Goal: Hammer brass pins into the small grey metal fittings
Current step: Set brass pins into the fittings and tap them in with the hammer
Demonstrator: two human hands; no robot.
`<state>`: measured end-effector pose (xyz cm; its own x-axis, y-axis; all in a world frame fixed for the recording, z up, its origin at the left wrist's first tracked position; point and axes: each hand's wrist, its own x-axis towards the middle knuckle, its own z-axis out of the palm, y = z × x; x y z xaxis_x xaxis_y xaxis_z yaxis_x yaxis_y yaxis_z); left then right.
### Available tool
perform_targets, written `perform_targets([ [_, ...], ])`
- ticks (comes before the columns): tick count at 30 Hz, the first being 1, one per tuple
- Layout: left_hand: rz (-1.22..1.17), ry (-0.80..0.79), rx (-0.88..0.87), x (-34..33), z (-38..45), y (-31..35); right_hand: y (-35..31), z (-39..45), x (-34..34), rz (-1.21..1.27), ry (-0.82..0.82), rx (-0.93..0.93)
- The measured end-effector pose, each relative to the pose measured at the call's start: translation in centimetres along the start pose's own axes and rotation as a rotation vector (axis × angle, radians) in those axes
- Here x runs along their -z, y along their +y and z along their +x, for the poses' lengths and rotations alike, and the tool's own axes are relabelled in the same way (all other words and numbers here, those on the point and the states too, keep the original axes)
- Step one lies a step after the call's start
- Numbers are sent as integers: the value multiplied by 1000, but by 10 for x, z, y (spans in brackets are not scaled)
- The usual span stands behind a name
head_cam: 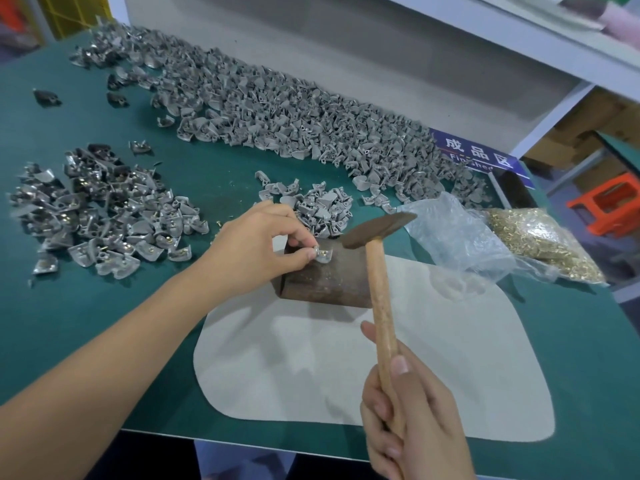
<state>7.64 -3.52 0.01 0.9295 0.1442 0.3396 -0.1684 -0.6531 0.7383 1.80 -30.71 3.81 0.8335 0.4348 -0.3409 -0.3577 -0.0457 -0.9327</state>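
My left hand (258,242) pinches a small grey fitting (322,254) with a brass pin in it, holding it on top of a rusty metal block (325,282). My right hand (412,420) grips the wooden handle of a hammer (379,271); its dark head hangs just right of and above the fitting. A long heap of grey fittings (277,116) runs across the back of the green table. A smaller cluster (322,207) lies just behind the block. Fittings with brass pins (104,216) are piled at the left. A plastic bag of brass pins (540,244) lies at the right.
A pale grey mat (346,368) lies under the block near the table's front edge. Crumpled clear plastic (457,233) sits beside the pin bag. A blue sign (481,157) stands at the back right, with an orange stool (609,206) and shelving beyond the table.
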Motion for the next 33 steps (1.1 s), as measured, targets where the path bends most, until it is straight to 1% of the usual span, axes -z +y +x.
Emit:
perform_targets([
  [3,5,2,5,1,-1,-1,1,0,-2,-45,-15,2],
  [6,1,-3,-2,0,0,0,4,-2,-8,-19,15,67],
  [9,3,10,8,0,-1,-1,6,-1,-11,-24,8,25],
  [13,-4,11,-2,0,-1,-1,11,-1,-11,3,34,79],
  [17,-2,16,-2,0,-1,-3,5,-2,-8,-43,-33,18],
  [20,-3,9,-8,-1,0,-2,3,-1,-9,-45,-24,52],
  [23,-11,15,-17,-1,-1,-3,4,0,-12,-70,-44,15],
  [26,-6,11,-5,-1,0,-3,5,-1,-12,-42,-2,54],
  [29,-6,14,-3,0,0,-4,5,-2,-10,-54,-21,17],
  [33,-11,14,-9,-1,1,-4,5,-2,-9,-56,6,58],
])
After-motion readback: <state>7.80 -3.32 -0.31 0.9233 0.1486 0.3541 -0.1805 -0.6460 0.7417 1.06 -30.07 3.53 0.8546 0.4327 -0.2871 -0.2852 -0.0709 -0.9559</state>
